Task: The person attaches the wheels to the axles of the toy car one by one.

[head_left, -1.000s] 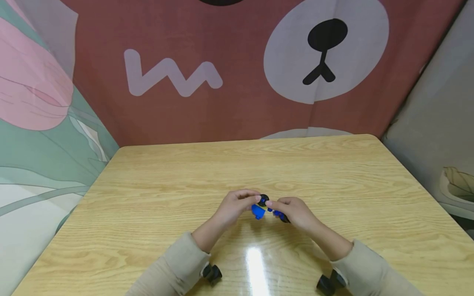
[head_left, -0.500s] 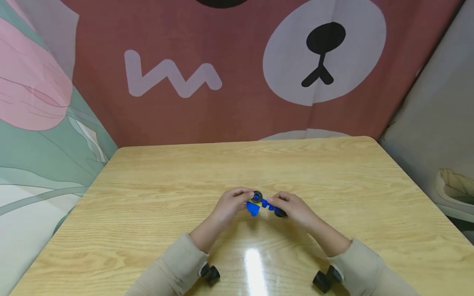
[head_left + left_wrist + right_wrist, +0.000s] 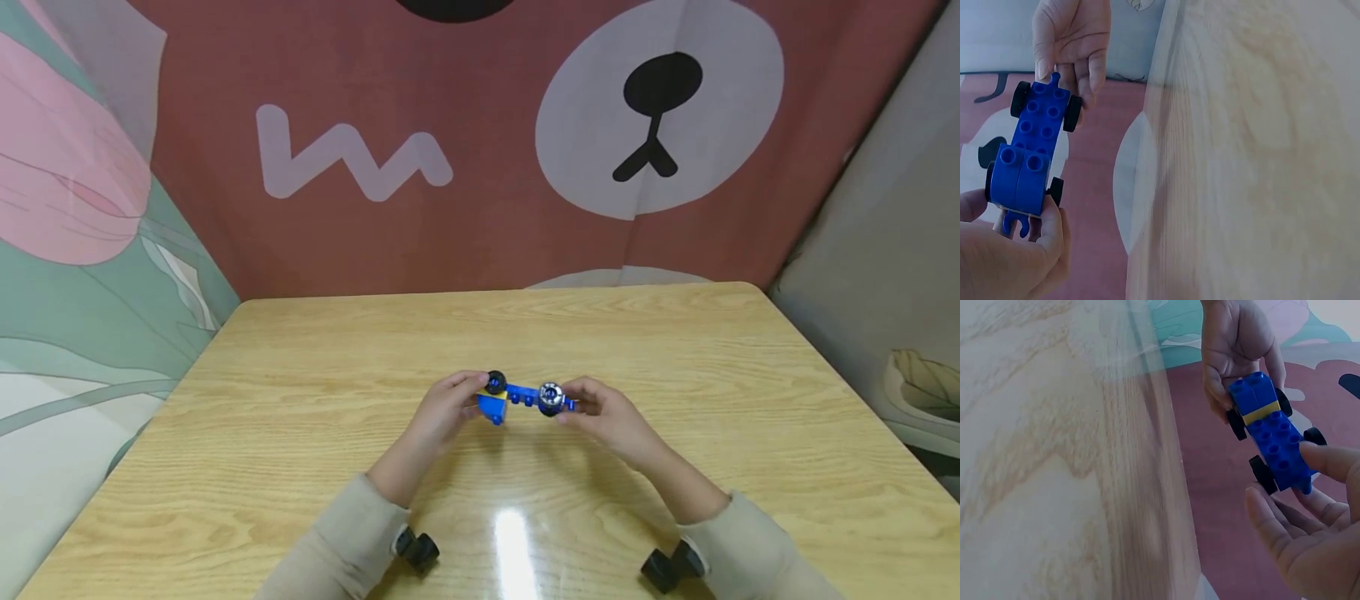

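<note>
A blue toy car point(image 3: 522, 394) built of studded blocks is held above the table between both hands. My left hand point(image 3: 438, 410) grips its left end, around a black wheel point(image 3: 495, 382) and the rounded blue block point(image 3: 492, 408). My right hand point(image 3: 617, 423) holds the other end; in the right wrist view its thumb lies on the studded base point(image 3: 1283, 464) near a wheel point(image 3: 1262, 474). A yellow strip point(image 3: 1261, 412) lies between the rounded block and the base. In the left wrist view a blue hook point(image 3: 1016, 224) sticks out at the rounded end.
The wood-grain table point(image 3: 337, 358) spreads below the hands. A reddish cloth with a cartoon bear face point(image 3: 487, 233) hangs behind it. Black wrist cameras point(image 3: 417, 550) sit at both sleeves. A beige container point(image 3: 926, 387) is at the far right.
The car has moved left and slightly up and now lies more level, with the right-end wheel in full sight. My right fingers have shifted outward to the car's end.
</note>
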`<act>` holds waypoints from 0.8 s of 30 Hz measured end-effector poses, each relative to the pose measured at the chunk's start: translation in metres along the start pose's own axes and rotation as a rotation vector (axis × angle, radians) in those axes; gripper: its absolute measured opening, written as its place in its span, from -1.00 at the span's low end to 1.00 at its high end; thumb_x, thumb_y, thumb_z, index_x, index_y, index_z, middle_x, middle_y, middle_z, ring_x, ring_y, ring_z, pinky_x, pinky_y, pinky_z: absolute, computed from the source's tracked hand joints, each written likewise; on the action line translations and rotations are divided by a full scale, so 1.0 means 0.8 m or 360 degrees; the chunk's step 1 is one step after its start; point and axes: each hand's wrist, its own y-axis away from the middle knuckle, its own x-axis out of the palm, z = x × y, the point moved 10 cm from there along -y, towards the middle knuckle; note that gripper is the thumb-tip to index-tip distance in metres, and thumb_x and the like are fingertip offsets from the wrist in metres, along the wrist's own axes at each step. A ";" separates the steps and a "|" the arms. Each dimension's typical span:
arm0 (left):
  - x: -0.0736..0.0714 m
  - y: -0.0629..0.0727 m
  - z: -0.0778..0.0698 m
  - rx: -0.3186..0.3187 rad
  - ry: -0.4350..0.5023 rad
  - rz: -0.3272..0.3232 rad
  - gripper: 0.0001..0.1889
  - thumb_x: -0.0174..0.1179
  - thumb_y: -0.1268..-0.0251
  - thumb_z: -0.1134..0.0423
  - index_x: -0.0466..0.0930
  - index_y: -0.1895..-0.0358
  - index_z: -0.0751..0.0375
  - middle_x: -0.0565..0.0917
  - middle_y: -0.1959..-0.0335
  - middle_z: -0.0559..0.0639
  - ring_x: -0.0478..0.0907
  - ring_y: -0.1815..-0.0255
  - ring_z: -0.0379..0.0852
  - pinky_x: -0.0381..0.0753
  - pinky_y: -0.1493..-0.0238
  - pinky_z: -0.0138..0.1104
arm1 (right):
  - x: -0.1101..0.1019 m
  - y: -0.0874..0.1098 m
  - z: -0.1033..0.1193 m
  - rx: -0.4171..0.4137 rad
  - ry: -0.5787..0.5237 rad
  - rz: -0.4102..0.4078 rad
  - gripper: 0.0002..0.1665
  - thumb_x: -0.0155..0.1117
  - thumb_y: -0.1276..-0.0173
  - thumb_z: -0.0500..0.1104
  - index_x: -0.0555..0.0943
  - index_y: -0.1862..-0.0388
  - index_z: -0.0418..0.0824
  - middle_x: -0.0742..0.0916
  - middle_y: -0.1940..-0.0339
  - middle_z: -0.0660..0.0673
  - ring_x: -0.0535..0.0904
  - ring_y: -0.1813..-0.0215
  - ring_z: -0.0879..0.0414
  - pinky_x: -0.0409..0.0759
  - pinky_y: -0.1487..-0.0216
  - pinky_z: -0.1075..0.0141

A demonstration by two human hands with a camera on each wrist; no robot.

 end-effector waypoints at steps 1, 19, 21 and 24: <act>-0.001 0.000 -0.001 0.0003 -0.0008 0.0003 -0.81 -0.01 -0.19 0.37 0.47 0.26 0.47 0.57 0.47 -0.05 0.49 0.48 -0.21 0.46 0.34 -0.33 | -0.001 0.000 0.001 -0.0017 -0.0015 -0.0005 -0.60 0.18 -0.14 -0.28 0.39 0.07 -0.47 0.53 0.13 -0.30 0.46 0.12 -0.14 0.49 0.14 0.27; -0.005 0.004 0.007 -0.0113 -0.0058 0.0121 -0.70 -0.14 -0.25 0.36 0.36 0.08 0.57 0.53 0.38 -0.02 0.50 0.40 -0.16 0.50 0.21 -0.28 | -0.015 -0.001 -0.003 -0.0017 -0.0221 -0.0142 -0.79 0.06 -0.20 -0.40 0.40 0.20 -0.52 0.56 0.33 -0.27 0.55 0.29 -0.08 0.52 0.21 0.14; -0.003 0.006 0.006 -0.0114 -0.0096 0.0162 -0.70 -0.13 -0.23 0.38 0.33 0.06 0.59 0.53 0.37 0.01 0.51 0.40 -0.15 0.49 0.16 -0.23 | -0.017 -0.001 -0.004 -0.0017 -0.0249 -0.0158 -0.79 0.06 -0.20 -0.40 0.39 0.20 -0.53 0.56 0.36 -0.24 0.56 0.33 -0.01 0.53 0.23 0.16; -0.002 0.008 0.006 -0.0109 -0.0149 0.0225 -0.72 -0.11 -0.19 0.44 0.33 0.06 0.57 0.50 0.35 0.05 0.51 0.38 -0.13 0.45 0.10 -0.16 | -0.019 0.000 -0.006 -0.0035 -0.0293 -0.0183 -0.79 0.06 -0.21 -0.39 0.39 0.22 -0.54 0.58 0.40 -0.20 0.57 0.36 0.05 0.54 0.27 0.20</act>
